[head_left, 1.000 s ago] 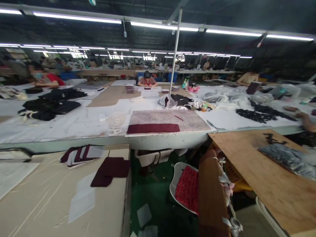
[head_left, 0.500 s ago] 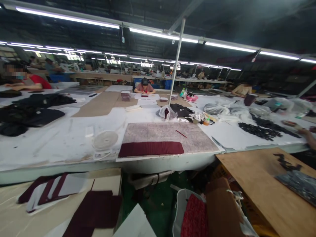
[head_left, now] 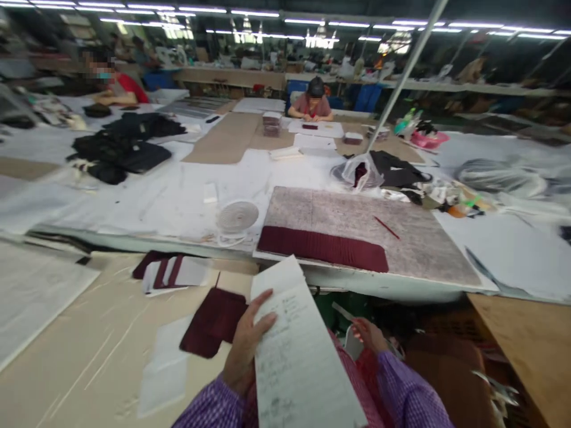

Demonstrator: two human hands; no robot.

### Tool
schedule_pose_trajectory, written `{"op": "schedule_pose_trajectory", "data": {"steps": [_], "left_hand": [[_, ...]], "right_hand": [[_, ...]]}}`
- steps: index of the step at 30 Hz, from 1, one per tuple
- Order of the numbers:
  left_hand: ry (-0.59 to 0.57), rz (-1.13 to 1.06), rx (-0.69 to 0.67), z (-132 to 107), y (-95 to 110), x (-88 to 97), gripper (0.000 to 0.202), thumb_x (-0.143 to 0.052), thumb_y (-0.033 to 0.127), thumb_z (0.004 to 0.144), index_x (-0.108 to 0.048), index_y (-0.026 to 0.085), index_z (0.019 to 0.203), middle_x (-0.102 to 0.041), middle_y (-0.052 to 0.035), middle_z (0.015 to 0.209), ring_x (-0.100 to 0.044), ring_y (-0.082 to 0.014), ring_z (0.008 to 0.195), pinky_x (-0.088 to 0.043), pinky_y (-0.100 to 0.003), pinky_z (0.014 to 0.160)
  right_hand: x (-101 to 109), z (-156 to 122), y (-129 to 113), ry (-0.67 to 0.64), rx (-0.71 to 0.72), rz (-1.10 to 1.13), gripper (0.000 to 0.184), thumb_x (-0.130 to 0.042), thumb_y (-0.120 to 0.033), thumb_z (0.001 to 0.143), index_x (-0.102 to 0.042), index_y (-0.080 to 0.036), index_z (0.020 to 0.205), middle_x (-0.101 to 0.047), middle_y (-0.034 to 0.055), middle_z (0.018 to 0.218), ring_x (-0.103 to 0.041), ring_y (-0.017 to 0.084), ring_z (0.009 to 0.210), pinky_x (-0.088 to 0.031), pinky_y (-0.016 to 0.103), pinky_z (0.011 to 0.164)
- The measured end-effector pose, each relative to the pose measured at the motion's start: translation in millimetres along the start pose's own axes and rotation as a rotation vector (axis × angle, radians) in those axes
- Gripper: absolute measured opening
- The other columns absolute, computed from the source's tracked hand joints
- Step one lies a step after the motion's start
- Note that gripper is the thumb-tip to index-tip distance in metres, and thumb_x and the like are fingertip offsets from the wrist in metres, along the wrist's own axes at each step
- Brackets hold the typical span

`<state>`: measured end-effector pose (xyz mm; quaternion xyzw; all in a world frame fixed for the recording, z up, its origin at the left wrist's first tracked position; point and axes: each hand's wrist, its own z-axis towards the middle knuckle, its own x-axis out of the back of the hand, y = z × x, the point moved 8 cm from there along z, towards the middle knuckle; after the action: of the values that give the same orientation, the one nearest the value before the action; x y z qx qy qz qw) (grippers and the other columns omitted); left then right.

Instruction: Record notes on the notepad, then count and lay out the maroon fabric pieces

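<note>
My left hand [head_left: 245, 342] grips a long white sheet of card [head_left: 303, 356] by its left edge, thumb and fingers on its face. Rows of handwriting, too blurred to read, cover the card. Over the gap to the right, my right hand [head_left: 372, 336] is closed on a thin, pale flat strip [head_left: 342, 310] that points up and left. Dark maroon pieces [head_left: 214, 321] lie on the cream-topped table just left of my left hand. Beyond the card, a row of overlapping maroon pieces [head_left: 321, 246] lies along the front of a mottled grey board [head_left: 339, 211].
A red pencil-like stick [head_left: 386, 227] rests on the grey board. Left of it sits a coil of pale tape [head_left: 238, 217]. White cards with maroon strips [head_left: 176, 273] lie on the cream table [head_left: 89, 333]. A metal pole [head_left: 405, 77] rises beyond. A person [head_left: 312, 104] works across the table.
The view has tilted down and turned left. Both my hands have come into view; the white card has risen from the bottom edge and now shows its writing.
</note>
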<state>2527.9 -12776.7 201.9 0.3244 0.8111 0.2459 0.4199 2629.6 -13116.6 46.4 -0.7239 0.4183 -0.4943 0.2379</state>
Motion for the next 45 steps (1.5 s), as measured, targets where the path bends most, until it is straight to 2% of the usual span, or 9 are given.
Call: {"op": "schedule_pose_trajectory", "data": {"steps": [5, 10, 14, 19, 26, 30, 34, 40, 45], "left_hand": [[-0.046, -0.145, -0.201, 9.7, 62.7, -41.5, 0.081, -0.087, 0.023, 0.058, -0.050, 0.018, 0.130, -0.071, -0.0115, 0.105, -0.071, -0.0251, 0.084, -0.059, -0.034, 0.072], [-0.072, -0.102, -0.355, 33.0, 86.0, -63.6, 0.067, -0.083, 0.023, 0.064, -0.056, 0.020, 0.125, -0.071, -0.0099, 0.108, -0.069, -0.0229, 0.091, -0.057, -0.033, 0.078], [-0.064, -0.044, -0.462, 59.4, 95.1, -89.7, 0.059, -0.081, 0.023, 0.066, -0.060, 0.021, 0.121, -0.071, -0.0068, 0.108, -0.067, -0.0216, 0.098, -0.056, -0.033, 0.085], [-0.077, 0.033, -0.539, 99.1, 96.6, -144.7, 0.052, -0.078, 0.022, 0.070, -0.062, 0.023, 0.119, -0.071, -0.0049, 0.106, -0.068, -0.0180, 0.091, -0.056, -0.030, 0.079], [-0.145, 0.064, -0.485, 164.7, 77.0, -241.1, 0.049, -0.074, 0.029, 0.074, -0.062, 0.022, 0.121, -0.073, -0.0041, 0.097, -0.068, -0.0151, 0.078, -0.055, -0.027, 0.070], [-0.170, 0.055, -0.444, 206.7, 60.5, -281.1, 0.046, -0.073, 0.034, 0.075, -0.064, 0.020, 0.118, -0.073, -0.0041, 0.095, -0.068, -0.0154, 0.079, -0.053, -0.027, 0.072], [-0.202, 0.004, -0.380, 260.1, 39.6, -307.7, 0.041, -0.076, 0.037, 0.072, -0.068, 0.017, 0.107, -0.073, -0.0046, 0.093, -0.067, -0.0171, 0.084, -0.052, -0.028, 0.076], [-0.183, 0.127, -0.269, 351.2, 4.1, -328.2, 0.048, -0.073, 0.046, 0.070, -0.067, 0.016, 0.107, -0.071, -0.0061, 0.095, -0.065, -0.0186, 0.085, -0.050, -0.030, 0.076], [-0.157, 0.285, -0.252, 417.0, -13.7, -342.4, 0.042, -0.068, 0.027, 0.068, -0.068, 0.013, 0.107, -0.072, -0.0086, 0.096, -0.065, -0.0193, 0.086, -0.051, -0.031, 0.077]], "right_hand": [[-8.4, 32.7, -81.4, -0.141, 0.085, 0.166, 0.058, -0.065, -0.067, 0.060, -0.069, -0.018, 0.091, -0.074, 0.0116, 0.089, -0.070, 0.029, 0.083, -0.054, 0.044, 0.081], [-30.6, -3.4, -192.5, -0.480, 0.229, 0.509, 0.055, -0.057, -0.068, 0.079, -0.071, -0.020, 0.103, -0.073, 0.0114, 0.107, -0.066, 0.027, 0.103, -0.050, 0.041, 0.095], [-22.3, -12.6, -231.3, -0.673, 0.299, 0.587, 0.069, -0.037, -0.079, 0.082, -0.072, -0.022, 0.104, -0.073, 0.0110, 0.107, -0.068, 0.028, 0.098, -0.053, 0.043, 0.089], [26.7, 14.0, -227.1, -0.568, 0.466, 0.373, 0.059, -0.054, -0.065, 0.083, -0.067, -0.020, 0.118, -0.069, 0.0119, 0.117, -0.061, 0.030, 0.111, -0.046, 0.045, 0.100], [101.7, 58.6, -216.1, -0.481, 0.263, 0.522, 0.047, -0.067, -0.052, 0.080, -0.068, -0.020, 0.115, -0.072, 0.0075, 0.106, -0.067, 0.024, 0.090, -0.054, 0.038, 0.085], [136.8, 103.3, -208.2, -0.446, 0.233, 0.492, 0.047, -0.070, -0.054, 0.077, -0.069, -0.018, 0.107, -0.074, 0.0082, 0.100, -0.068, 0.024, 0.085, -0.055, 0.036, 0.078], [159.5, 158.7, -187.8, -0.389, 0.199, 0.443, 0.050, -0.069, -0.056, 0.076, -0.066, -0.018, 0.107, -0.074, 0.0088, 0.099, -0.068, 0.025, 0.086, -0.055, 0.039, 0.081], [189.7, 238.1, -162.4, -0.187, 0.255, 0.354, 0.062, -0.067, -0.058, 0.076, -0.056, -0.018, 0.122, -0.067, 0.0127, 0.120, -0.064, 0.028, 0.106, -0.051, 0.044, 0.094], [207.5, 292.6, -152.1, -0.092, 0.237, 0.256, 0.075, -0.066, -0.061, 0.072, -0.050, -0.014, 0.128, -0.064, 0.0177, 0.120, -0.064, 0.030, 0.099, -0.054, 0.046, 0.083]]}}
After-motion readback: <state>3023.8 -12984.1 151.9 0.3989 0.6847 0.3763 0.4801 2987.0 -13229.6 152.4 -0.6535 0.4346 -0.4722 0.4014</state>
